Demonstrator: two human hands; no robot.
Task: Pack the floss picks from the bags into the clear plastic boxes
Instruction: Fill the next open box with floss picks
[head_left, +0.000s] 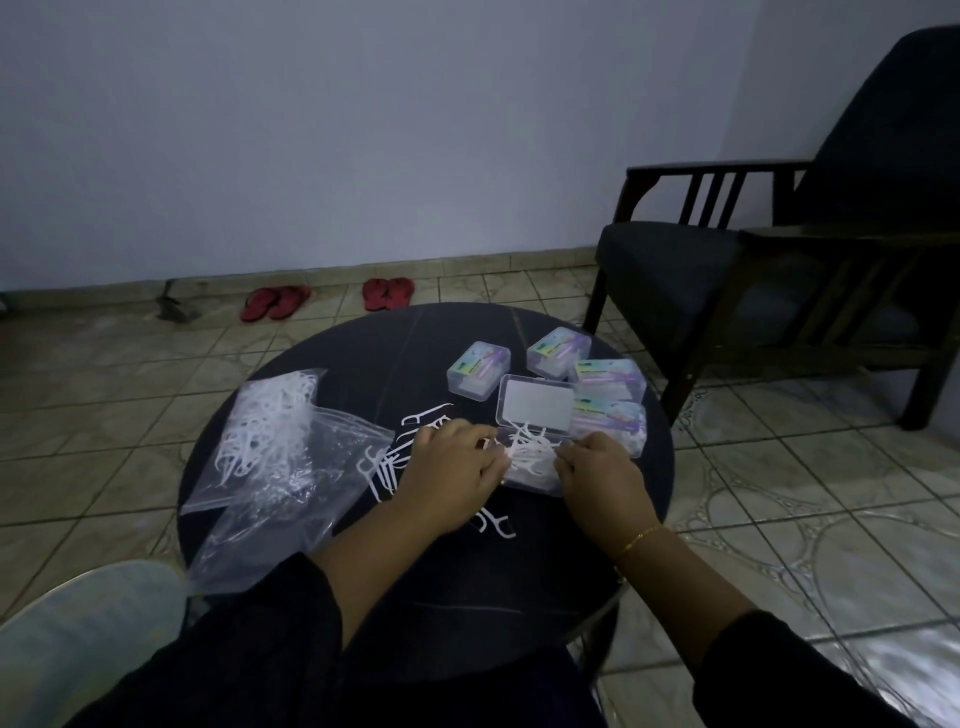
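A dim tiled room held a round dark table (363, 353). Between the left hand (451, 475) and right hand (602, 475) sat an open clear box (530, 462) of tangled white floss picks (527, 447). The left fingers seemed to pinch one pick, while the right fingers curled against the box's edge, though blur hid the grip.

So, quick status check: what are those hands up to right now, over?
Left hand and right hand both at the open clear box, fingers tucking floss picks in. Loose picks on table. Bags left. Nothing blocking.
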